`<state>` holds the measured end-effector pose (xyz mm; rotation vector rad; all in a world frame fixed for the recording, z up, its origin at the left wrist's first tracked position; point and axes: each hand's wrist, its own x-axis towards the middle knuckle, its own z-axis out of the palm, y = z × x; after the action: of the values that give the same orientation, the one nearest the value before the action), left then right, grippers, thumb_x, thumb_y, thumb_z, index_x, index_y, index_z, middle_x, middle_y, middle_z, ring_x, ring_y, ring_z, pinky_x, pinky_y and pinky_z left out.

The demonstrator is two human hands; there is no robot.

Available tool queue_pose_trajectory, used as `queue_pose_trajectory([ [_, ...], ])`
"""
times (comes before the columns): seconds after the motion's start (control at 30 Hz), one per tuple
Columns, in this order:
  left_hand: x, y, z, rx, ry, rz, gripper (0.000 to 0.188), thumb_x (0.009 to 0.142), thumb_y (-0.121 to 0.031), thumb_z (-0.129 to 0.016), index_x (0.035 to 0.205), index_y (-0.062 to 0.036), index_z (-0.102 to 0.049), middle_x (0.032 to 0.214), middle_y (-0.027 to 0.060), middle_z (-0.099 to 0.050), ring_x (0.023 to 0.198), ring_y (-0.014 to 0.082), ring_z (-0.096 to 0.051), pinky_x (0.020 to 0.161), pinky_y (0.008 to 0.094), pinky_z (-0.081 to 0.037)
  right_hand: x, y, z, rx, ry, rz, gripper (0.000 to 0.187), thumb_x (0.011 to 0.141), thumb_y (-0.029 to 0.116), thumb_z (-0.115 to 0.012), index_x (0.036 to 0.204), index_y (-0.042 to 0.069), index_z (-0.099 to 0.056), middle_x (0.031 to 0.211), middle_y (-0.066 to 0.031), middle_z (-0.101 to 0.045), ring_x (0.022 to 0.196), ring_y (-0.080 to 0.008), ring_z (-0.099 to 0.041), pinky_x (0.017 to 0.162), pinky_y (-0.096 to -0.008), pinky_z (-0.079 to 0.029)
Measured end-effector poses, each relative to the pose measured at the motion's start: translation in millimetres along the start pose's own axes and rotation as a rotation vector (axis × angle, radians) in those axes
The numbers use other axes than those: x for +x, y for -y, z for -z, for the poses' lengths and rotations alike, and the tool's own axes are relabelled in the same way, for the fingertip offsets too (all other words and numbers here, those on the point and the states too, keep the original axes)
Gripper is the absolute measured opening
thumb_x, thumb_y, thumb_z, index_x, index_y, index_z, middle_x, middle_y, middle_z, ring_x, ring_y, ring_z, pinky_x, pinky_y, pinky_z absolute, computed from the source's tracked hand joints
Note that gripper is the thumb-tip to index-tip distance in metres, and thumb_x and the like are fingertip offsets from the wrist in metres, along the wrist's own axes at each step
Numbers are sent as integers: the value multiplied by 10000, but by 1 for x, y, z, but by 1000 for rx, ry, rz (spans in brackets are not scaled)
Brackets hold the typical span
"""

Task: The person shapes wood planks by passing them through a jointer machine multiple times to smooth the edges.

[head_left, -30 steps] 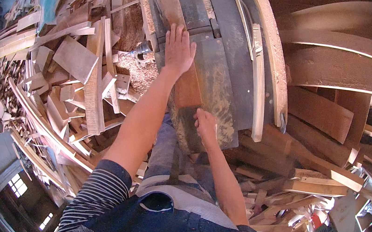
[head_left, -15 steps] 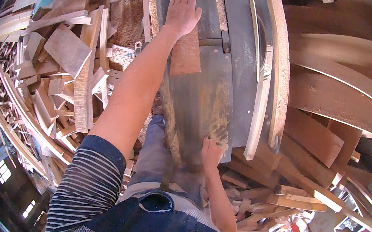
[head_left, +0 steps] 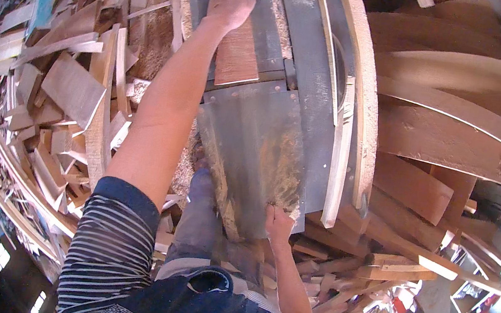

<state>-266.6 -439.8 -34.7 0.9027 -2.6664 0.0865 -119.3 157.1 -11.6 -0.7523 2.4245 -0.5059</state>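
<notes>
A long grey metal machine table (head_left: 251, 150), dusted with sawdust, runs away from me. A reddish-brown board (head_left: 236, 56) lies flat on its far part, its near end close to the seam between two metal plates. My left hand (head_left: 232, 1) is stretched out flat on top of the board, fingers a little apart. The board's far end runs past the top of the view. My right hand (head_left: 279, 224) is closed in a loose fist at the near right corner of the table, apart from the board. Nothing shows in it.
A pale wooden strip (head_left: 340, 156) and a thick sawdust-covered rail (head_left: 368, 121) stand along the table's right side. Heaped offcuts (head_left: 72, 89) crowd the left. Large curved boards (head_left: 449, 135) are stacked at the right, with more scrap wood (head_left: 397, 268) near my right forearm.
My left hand and the board have slid farther away along the table; the board's near end has drawn back to the seam. My right hand stays at the table corner. The view has shifted slightly.
</notes>
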Motion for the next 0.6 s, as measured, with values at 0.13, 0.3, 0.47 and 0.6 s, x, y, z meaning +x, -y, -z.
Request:
queue_pose_trajectory([
  [0.13, 18, -5, 1, 5, 144, 19, 561, 1012, -367, -470, 1412, 17, -551, 1583, 189, -430, 1536, 389, -300, 1240, 532, -253, -5, -8, -5, 78, -88, 32, 296, 995, 255, -653, 767, 65, -653, 722, -166, -646, 624, -356, -655, 568, -466, -494],
  [0.3, 37, 13, 1, 65, 89, 23, 590, 995, -429, -520, 1408, -10, -561, 1565, 194, -439, 1481, 403, -362, 1183, 546, -332, -4, -23, -13, -35, -255, 79, 255, 968, 243, -660, 767, 87, -661, 716, -146, -642, 641, -345, -659, 585, -473, -502],
  [0.47, 13, -6, 24, -69, 49, 439, 753, 891, -570, -646, 1435, -58, -550, 1480, 256, -460, 1376, 410, -472, 1136, 527, -398, 4, -13, 72, -155, -687, -186, 385, 863, 133, -747, 1204, -2, -630, 1115, -217, -618, 1038, -446, -576, 927, -534, -485],
  [0.6, 13, -30, 25, -268, 174, 523, 669, 852, -485, -723, 1331, -30, -620, 1424, 246, -548, 1291, 413, -566, 1069, 501, -479, 16, -48, 100, -449, -575, -275, 496, 857, 230, -773, 1270, 4, -618, 1228, -214, -605, 1151, -435, -579, 957, -535, -491],
])
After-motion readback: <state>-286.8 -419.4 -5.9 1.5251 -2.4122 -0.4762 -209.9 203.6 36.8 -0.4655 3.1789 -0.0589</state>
